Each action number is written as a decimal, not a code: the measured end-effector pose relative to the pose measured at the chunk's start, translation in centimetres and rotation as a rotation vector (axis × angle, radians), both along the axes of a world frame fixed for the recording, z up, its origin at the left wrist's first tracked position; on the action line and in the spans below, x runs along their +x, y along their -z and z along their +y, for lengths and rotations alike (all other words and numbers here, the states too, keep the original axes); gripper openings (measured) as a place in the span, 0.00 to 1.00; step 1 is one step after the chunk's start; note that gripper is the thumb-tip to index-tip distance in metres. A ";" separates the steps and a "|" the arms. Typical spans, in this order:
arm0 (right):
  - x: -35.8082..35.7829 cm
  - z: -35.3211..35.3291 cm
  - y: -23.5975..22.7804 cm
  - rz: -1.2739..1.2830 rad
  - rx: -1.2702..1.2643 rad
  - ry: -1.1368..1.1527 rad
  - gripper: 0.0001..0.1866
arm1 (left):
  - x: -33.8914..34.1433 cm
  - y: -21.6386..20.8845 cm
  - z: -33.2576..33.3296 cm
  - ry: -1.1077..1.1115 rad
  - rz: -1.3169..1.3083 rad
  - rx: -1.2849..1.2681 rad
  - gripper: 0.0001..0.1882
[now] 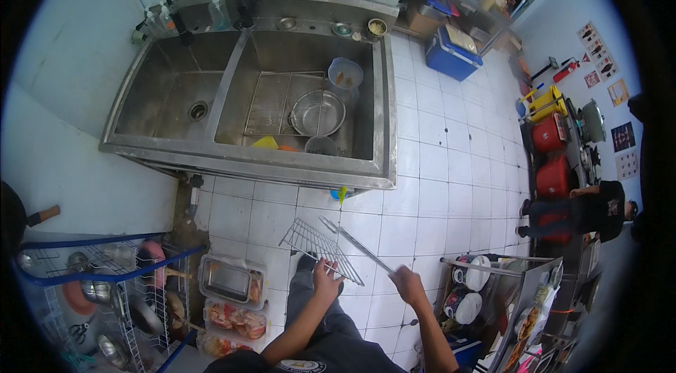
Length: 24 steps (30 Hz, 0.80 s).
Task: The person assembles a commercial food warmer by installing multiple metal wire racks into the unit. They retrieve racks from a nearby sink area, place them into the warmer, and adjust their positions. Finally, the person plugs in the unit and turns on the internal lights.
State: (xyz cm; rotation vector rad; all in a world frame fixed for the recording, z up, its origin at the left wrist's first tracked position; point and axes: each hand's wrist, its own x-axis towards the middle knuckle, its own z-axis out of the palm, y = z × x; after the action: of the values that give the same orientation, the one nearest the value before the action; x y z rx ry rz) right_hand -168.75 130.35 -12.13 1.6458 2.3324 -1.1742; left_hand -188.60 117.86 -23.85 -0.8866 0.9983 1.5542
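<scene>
My left hand [327, 277], fingers closed, grips the lower edge of a wire rack [322, 248]. The rack is tilted and hangs over the tiled floor in front of the sink. My right hand [406, 284] is closed round the near end of long metal tongs [366, 250], which point up and left toward the rack. Their tips come close to the rack's far edge; whether they touch it I cannot tell. Beyond both hands, in the right basin of the steel sink [384, 173], lie another wire rack [259, 102], a round metal bowl [318, 113] and a translucent bowl [345, 73].
Water runs into the left basin. On my left stand a blue-edged wire shelf [113, 276] with pans and plastic tubs of food [236, 317]. At right are a metal rack [503, 260] with round containers, and a person [591, 211]. A blue cooler [451, 56] stands farther back.
</scene>
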 end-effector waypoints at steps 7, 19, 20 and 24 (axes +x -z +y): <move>7.2 -11.0 -5.2 -0.209 0.094 0.358 0.18 | -1.3 1.2 7.0 0.015 -0.023 0.069 0.25; 16.9 -25.7 -2.6 -0.528 0.052 0.877 0.18 | -0.5 1.3 19.9 0.024 0.118 0.310 0.24; 17.5 -26.7 -2.6 -0.505 0.039 0.918 0.18 | -0.4 1.1 20.3 0.024 0.113 0.324 0.25; 19.3 -30.7 -1.2 -0.574 0.008 0.961 0.18 | -0.8 1.0 22.5 -0.004 0.106 0.393 0.27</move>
State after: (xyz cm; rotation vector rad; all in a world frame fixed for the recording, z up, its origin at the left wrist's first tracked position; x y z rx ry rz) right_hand -149.47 99.68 -10.94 2.7336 1.1886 -0.5671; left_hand -189.38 140.33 -24.81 -0.5367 0.7267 1.7377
